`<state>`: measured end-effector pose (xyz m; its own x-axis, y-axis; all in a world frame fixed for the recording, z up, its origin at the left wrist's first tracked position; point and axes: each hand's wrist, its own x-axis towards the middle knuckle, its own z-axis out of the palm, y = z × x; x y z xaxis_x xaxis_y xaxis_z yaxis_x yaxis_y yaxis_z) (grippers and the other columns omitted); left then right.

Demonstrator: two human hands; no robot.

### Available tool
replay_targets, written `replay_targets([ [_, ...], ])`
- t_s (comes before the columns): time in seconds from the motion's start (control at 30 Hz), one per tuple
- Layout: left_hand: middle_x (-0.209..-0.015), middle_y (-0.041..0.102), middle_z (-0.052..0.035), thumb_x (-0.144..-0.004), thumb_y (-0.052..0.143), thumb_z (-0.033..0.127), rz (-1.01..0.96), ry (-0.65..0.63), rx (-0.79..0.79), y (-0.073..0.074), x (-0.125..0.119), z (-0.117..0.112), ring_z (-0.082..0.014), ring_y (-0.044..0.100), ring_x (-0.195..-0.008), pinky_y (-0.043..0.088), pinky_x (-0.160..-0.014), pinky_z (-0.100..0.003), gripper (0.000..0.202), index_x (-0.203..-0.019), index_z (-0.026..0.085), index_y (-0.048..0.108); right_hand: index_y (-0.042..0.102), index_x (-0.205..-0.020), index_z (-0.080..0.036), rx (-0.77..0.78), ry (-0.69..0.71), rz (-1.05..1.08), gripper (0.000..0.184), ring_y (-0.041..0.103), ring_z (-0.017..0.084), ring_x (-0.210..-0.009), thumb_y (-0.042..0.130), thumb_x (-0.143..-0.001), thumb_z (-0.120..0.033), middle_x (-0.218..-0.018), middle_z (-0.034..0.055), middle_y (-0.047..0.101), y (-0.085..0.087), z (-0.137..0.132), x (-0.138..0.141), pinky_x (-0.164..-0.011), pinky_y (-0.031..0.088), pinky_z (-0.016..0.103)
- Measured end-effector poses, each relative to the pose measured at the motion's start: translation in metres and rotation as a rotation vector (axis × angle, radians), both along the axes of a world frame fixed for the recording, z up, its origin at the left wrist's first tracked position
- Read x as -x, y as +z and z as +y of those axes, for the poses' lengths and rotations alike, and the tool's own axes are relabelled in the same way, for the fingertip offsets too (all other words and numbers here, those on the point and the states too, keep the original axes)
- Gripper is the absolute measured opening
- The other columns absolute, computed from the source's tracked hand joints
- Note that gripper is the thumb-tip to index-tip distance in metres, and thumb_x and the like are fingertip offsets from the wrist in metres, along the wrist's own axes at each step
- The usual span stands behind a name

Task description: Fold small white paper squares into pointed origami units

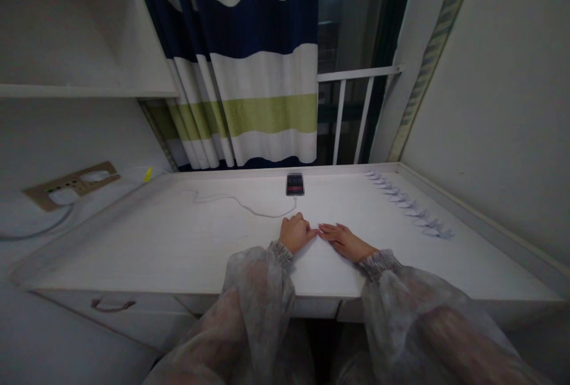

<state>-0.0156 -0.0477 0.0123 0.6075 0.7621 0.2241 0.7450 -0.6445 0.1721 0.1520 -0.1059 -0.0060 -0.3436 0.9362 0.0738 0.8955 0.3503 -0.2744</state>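
Note:
My left hand (296,232) rests on the white desk (178,254), its fingers curled and its thumb stretched toward the right. My right hand (346,241) lies low on the desktop with its fingers extended to the left. The tip of the left thumb and the right fingertips meet or nearly meet. Anything white and thin under them cannot be told from the white surface. Both forearms are in sheer, whitish sleeves (258,278) with gathered cuffs. Off to the right runs a slanting row of several small folded-paper pieces (414,212), pointed like paper cranes.
A small black device (294,184) with a dark display stands at the back, its white cable (240,204) trailing left. Wall sockets (71,186) hold plugs at the left. Behind the desk hang a striped curtain (267,76) and a white window rail (360,74). A drawer handle (113,306) is at the lower left.

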Motion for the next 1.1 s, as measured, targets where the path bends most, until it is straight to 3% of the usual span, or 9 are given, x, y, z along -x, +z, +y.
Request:
replay_targets([
  [0.2,-0.094,0.054,-0.0053,-0.078,0.042,0.049,0.002,-0.023,0.033,0.001,0.004,-0.002,-0.0182,0.052,-0.091,0.036,-0.079,-0.034,0.037,-0.088,0.019,0.063,0.048,-0.120,-0.022,0.043,0.034,-0.035,0.052,0.030,0.018,-0.125,0.035,-0.073,-0.004,-0.134,0.0104,0.037,0.011,-0.004,0.000,-0.100,0.020,0.047],
  [0.43,-0.096,0.053,-0.0044,-0.075,0.046,0.050,0.001,-0.037,0.090,0.000,0.005,0.002,-0.0181,0.051,-0.094,0.035,-0.081,-0.034,0.038,-0.091,0.020,0.061,0.055,-0.112,-0.026,0.056,0.042,0.050,0.053,0.029,0.017,-0.126,0.035,-0.069,-0.001,-0.134,0.0073,0.038,0.007,-0.003,-0.005,-0.101,0.018,0.048],
  [0.73,-0.096,0.054,-0.0041,-0.075,0.048,0.050,-0.019,-0.044,0.101,-0.001,0.003,0.004,-0.0176,0.053,-0.091,0.037,-0.078,-0.032,0.036,-0.089,0.019,0.061,0.052,-0.116,-0.024,-0.007,0.041,-0.039,0.053,0.032,0.020,-0.124,0.039,-0.071,-0.001,-0.132,0.0118,0.039,0.006,-0.005,0.000,-0.099,0.022,0.049],
  [1.1,-0.095,0.055,-0.0075,-0.079,0.036,0.053,0.049,-0.076,0.075,0.009,0.004,0.001,-0.0193,0.053,-0.088,0.035,-0.079,-0.036,0.046,-0.086,0.018,0.063,0.049,-0.119,-0.026,-0.014,0.109,-0.146,0.050,0.028,0.023,-0.126,0.040,-0.076,-0.003,-0.134,0.0140,0.036,0.009,-0.008,0.000,-0.099,0.021,0.052],
])
